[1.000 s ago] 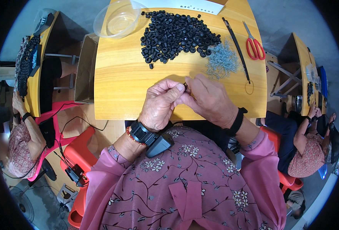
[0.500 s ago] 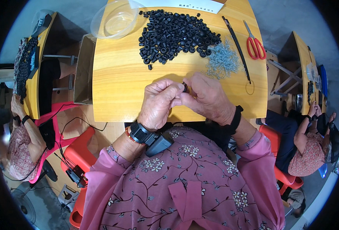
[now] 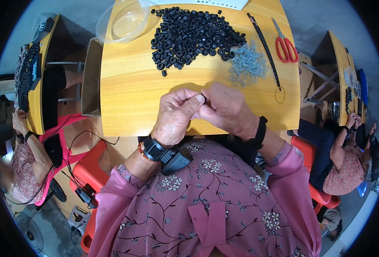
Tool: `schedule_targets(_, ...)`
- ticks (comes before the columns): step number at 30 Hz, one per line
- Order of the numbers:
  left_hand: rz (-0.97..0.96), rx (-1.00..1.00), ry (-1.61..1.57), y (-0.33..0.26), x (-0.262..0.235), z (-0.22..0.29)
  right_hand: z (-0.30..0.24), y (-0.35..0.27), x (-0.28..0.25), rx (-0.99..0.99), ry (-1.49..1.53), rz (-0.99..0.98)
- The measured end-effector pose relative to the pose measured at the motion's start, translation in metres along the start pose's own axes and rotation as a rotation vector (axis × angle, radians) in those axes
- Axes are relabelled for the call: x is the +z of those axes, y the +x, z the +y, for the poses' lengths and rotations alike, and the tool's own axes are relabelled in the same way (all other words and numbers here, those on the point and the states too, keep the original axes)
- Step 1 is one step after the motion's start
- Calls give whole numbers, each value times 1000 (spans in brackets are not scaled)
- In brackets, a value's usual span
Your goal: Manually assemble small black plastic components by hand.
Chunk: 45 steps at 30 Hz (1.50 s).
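Observation:
My left hand point(image 3: 177, 115) and my right hand point(image 3: 226, 109) meet fingertip to fingertip above the near edge of the wooden table point(image 3: 129, 85). Together they pinch one small black ring-shaped part point(image 3: 205, 99), mostly hidden by the fingers. A pile of many similar black parts point(image 3: 193, 36) lies at the far middle of the table. To its right sits a loose heap of small silvery metal pieces point(image 3: 248, 64). A dark watch-like device is strapped to my left wrist.
A clear plastic bowl point(image 3: 123, 23) stands at the far left corner. Red-handled scissors point(image 3: 283, 43) and a long black strip point(image 3: 264, 47) lie at the right. Other people sit at neighbouring tables left point(image 3: 24, 167) and right point(image 3: 348, 158). Red stools stand beside me.
Both hands stay together on the small black part with only slight finger movement. The view has shifted a little; nothing on the table has moved.

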<state>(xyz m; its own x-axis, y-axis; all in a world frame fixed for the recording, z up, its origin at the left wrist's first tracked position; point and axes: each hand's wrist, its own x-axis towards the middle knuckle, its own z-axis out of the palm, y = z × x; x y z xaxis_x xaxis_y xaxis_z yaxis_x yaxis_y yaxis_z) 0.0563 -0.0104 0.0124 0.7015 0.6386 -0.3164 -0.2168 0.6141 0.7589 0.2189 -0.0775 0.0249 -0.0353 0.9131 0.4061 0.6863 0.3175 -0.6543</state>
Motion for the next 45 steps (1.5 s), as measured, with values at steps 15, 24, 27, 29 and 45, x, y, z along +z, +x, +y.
schedule_targets(15,-69,-61,-202,-3,-9,5,-10,-18,-14,326,237,66)
schedule_targets(24,240,329,-125,-52,-58,54,-34,-79,-18,165,202,-201)
schedule_targets(27,438,397,-171,-64,-95,65,-38,-99,-12,254,154,-452)
schedule_targets(29,470,421,-221,-72,-106,69,-27,-112,-6,218,98,-415)
schedule_targets(45,809,875,-53,-45,-199,97,1,-115,-16,303,-332,-497)
